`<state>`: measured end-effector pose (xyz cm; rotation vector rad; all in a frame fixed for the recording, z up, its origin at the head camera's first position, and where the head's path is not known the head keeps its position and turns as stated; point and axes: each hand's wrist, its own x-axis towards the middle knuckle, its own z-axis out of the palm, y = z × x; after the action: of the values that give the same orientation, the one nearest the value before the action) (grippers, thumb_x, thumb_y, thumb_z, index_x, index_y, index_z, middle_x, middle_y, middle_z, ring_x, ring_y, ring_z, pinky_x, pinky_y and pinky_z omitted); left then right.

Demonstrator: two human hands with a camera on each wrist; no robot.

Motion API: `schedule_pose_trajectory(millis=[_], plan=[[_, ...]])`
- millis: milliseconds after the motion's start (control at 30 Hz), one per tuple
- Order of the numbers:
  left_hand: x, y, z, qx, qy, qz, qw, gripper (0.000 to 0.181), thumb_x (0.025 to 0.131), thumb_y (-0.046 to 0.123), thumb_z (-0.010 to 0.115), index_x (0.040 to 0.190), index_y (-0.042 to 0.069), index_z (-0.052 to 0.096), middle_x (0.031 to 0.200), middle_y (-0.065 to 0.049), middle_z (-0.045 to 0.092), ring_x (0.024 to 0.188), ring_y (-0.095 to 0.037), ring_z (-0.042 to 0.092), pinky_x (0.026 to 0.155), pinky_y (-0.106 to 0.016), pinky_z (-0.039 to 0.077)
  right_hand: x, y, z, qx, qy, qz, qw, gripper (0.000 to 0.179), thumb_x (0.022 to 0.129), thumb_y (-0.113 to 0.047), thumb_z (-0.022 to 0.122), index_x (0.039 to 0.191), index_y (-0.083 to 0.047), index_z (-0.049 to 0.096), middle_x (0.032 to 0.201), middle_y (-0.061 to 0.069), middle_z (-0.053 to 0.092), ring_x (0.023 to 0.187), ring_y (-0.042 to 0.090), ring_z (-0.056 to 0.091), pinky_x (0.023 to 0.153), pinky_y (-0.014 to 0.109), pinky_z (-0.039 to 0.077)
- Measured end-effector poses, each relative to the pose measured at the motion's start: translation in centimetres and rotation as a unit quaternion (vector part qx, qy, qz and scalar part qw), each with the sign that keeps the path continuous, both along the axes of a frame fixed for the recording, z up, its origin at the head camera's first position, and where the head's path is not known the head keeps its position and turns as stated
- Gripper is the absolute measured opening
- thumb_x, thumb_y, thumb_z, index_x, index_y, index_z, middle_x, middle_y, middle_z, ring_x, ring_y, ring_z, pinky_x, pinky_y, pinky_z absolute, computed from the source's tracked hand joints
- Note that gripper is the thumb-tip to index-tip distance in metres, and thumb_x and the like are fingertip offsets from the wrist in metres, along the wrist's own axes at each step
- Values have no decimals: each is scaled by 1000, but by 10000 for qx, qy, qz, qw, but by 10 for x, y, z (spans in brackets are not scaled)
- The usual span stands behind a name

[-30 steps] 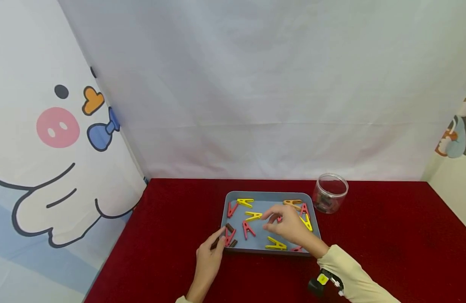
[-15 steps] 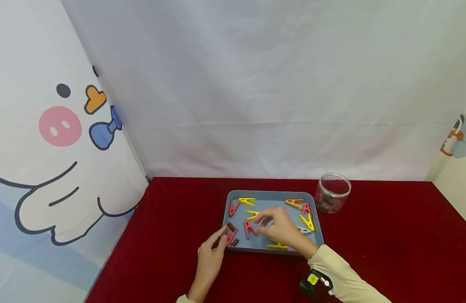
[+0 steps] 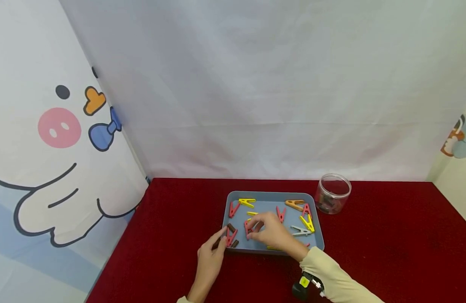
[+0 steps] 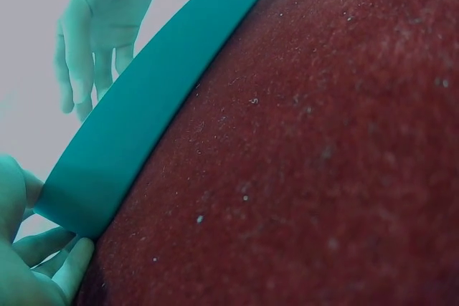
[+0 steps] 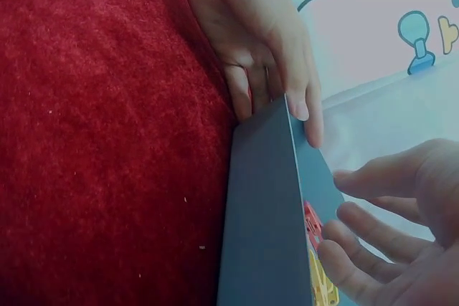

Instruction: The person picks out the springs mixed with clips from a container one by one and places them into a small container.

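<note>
A blue-grey tray (image 3: 267,204) of red, yellow, orange and pale grey plastic clothespins lies on the table. My left hand (image 3: 211,260) grips its near left corner, with fingertips over the rim by a red clothespin (image 3: 231,236) and two small dark brown ribbed pieces (image 3: 235,243). In the right wrist view, that hand's other fingers lie along the tray's outer wall (image 5: 262,198). My right hand (image 3: 273,233) reaches over the tray, thumb and fingers apart, fingertips at another red clothespin (image 3: 246,226). The hand partly hides this clothespin and a yellow one (image 3: 251,213).
A clear jar (image 3: 333,193) with dark pieces inside stands just right of the tray. Dark red cloth (image 3: 179,219) covers the table. A white curtain (image 3: 255,84) hangs behind it, and a cartoon-printed sheet (image 3: 35,181) hangs at the left.
My right hand has moved left across the tray to the red clothespin, uncovering a red and a pale grey clothespin behind it. My left hand keeps its place at the corner.
</note>
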<state>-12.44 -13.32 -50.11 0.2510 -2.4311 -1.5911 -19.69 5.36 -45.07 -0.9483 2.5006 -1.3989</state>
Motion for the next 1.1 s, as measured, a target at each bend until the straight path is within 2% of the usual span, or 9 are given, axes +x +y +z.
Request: schedule_pose_trajectory(millis=[233,467,700,900,1100], plan=[[1,0,1,70,50,-83,9999,31,88,28,54,117,22,58,115,-2,57,94,-11,57,72,-25,49,0,-10,-4,84,178,72,9998,12,69,-7,73,80,-5,67,81,4,64,63,11,57,53,22,45],[0,0,1,129,37,-163,9998,31,89,29,52,119,21,57,114,-4,57,94,-13,58,72,-25,49,0,-19,-5,191,97,142,9997,14,69,-9,73,81,-5,68,77,7,64,62,9,56,52,21,45],[2,0,2,53,47,-74,9999,30,88,29,53,117,23,58,109,-1,60,90,-9,58,71,-22,48,0,-30,-9,365,15,264,9990,12,69,-10,74,78,-8,68,77,2,63,65,10,56,55,20,45],[1,0,0,8,77,-68,9999,31,88,31,53,117,24,58,108,-2,60,85,-8,60,69,-21,48,-1,-39,-10,522,211,387,9977,10,66,-10,76,71,-8,67,70,0,63,62,4,54,55,18,45],[0,-1,0,-33,-49,-15,10000,30,88,31,53,117,27,58,108,0,60,66,-3,57,63,-20,46,0,-47,-12,752,443,218,9959,12,62,-9,77,66,-7,66,65,-1,62,58,2,51,52,18,43]])
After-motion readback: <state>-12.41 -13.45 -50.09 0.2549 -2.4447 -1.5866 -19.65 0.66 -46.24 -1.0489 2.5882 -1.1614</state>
